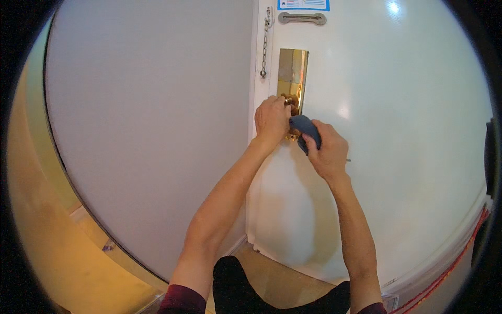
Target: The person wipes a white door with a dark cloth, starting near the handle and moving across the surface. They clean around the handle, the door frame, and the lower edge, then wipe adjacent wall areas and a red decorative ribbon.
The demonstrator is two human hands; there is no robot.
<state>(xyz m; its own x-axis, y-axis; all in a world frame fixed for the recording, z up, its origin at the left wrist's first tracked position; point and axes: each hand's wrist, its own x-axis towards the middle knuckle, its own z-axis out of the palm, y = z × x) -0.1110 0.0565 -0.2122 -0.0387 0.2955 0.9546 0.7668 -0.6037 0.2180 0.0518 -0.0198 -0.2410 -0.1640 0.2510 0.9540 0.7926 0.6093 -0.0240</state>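
Note:
A tall polished brass lock plate point(292, 70) is mounted on a white door point(392, 117). My left hand point(271, 119) is at the plate's lower left edge, its fingertips at a small brass knob point(288, 101); whether they close on the knob cannot be told. My right hand point(329, 147) grips a dark blue-grey cloth point(307, 126) beside the plate's lower right side, and the cloth's upper end reaches my left hand's fingers. The hands cover part of the plate's lower end.
Above the plate are a metal pull handle point(302, 18) and a sign bearing writing point(303, 4). A door chain point(265, 49) hangs on the frame. A grey panel point(149, 117) stands at left. Red cords point(451, 271) run along the lower right.

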